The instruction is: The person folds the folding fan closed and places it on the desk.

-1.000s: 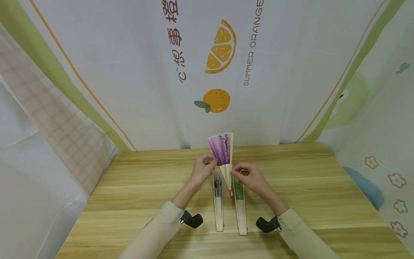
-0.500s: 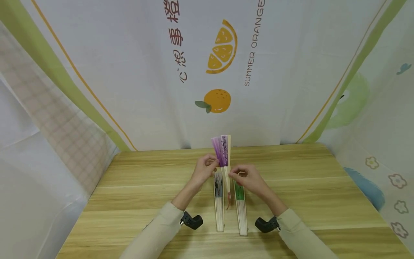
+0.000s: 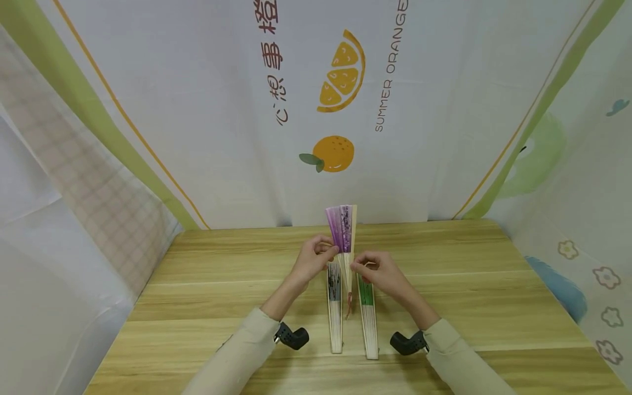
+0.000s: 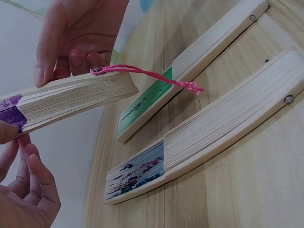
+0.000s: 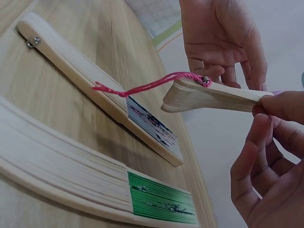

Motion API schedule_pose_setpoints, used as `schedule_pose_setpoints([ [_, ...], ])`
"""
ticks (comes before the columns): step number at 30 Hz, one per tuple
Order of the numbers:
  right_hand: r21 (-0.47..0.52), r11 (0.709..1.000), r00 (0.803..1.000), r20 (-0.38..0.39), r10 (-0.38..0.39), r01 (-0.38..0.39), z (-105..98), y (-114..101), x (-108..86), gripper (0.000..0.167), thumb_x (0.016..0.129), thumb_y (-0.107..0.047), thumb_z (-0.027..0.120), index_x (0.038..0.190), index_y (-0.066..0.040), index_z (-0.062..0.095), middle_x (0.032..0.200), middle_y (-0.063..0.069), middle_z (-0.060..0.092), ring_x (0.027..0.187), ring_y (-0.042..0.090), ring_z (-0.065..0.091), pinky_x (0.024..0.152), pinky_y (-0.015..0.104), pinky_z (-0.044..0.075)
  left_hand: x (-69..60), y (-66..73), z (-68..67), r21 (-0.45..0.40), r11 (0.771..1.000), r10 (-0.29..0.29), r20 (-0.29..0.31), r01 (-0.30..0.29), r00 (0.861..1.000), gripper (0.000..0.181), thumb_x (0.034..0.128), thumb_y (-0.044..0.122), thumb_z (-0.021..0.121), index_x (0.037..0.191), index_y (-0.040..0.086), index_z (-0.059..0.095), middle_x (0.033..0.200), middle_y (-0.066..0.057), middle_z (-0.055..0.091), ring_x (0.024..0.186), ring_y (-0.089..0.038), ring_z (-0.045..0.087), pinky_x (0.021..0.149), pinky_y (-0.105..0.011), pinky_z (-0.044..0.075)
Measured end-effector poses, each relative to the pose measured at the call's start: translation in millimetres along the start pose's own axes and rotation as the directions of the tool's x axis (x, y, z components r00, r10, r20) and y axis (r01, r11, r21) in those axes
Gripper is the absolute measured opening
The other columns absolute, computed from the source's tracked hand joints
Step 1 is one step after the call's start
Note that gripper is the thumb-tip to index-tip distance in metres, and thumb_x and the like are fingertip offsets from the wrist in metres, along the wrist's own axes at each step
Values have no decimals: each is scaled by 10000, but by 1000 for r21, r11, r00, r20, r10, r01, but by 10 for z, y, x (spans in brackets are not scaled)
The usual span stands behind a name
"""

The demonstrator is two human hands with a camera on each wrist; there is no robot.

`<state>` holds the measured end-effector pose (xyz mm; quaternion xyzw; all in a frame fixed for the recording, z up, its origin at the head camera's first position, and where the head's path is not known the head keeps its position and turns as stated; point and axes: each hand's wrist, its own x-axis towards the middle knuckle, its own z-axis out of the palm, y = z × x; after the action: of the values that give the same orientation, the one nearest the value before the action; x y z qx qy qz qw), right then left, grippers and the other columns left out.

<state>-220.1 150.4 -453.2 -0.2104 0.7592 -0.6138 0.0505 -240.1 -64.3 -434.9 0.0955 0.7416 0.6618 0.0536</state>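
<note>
A partly spread purple folding fan point(image 3: 347, 230) is held up above the table between both hands, its pivot end pointing down toward the person. My left hand point(image 3: 313, 258) pinches the fan's left edge near the purple cloth. My right hand point(image 3: 379, 270) pinches the other edge, on the bare ribs. A pink-red cord point(image 4: 147, 73) hangs from the pivot. Beneath lie two folded fans, roughly side by side: a grey one point(image 3: 335, 315) with a dark floral print at left and a green one point(image 3: 368, 321) at right, their pivot ends nearer the person.
All of this is over a wood-grain table point(image 3: 212, 291). Behind its far edge hangs a white curtain point(image 3: 227, 164) printed with oranges and lettering. More printed cloth point(image 3: 587, 219) hangs at the right side. Each wrist wears a black camera mount.
The purple fan has narrowed a little and turned more upright, its pivot end swinging slightly left. The left hand has shifted slightly right; the two folded fans keep their places.
</note>
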Motion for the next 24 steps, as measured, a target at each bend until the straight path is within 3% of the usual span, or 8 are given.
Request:
schedule_pose_setpoints([
  [13, 27, 999, 1000, -9, 26, -26, -7, 30, -4, 144, 1003, -92, 665, 976, 46, 695, 834, 245, 569, 616, 185, 495, 581, 330, 448, 13, 11, 27, -2, 1000, -5, -5, 5, 1000, 128, 996, 70, 653, 1092, -14, 638, 1026, -265, 696, 931, -416, 632, 698, -402, 523],
  [20, 35, 999, 1000, -7, 22, -22, -22, 16, -20, 153, 1012, -125, 659, 972, 17, 699, 859, 314, 559, 629, 185, 517, 595, 351, 473, 33, -6, 50, 8, 1000, -8, -33, 8, 999, 109, 990, 66, 659, 1064, -10, 638, 979, -235, 697, 788, -255, 610, 621, -293, 486],
  [24, 35, 999, 1000, 3, -1, 1, -41, 22, -26, 145, 1012, -139, 663, 976, -5, 704, 864, 314, 559, 632, 179, 521, 600, 389, 486, 39, -3, 63, 8, 1000, -6, -39, 7, 999, 104, 984, 53, 660, 1055, -20, 639, 973, -242, 695, 755, -239, 593, 604, -286, 476],
])
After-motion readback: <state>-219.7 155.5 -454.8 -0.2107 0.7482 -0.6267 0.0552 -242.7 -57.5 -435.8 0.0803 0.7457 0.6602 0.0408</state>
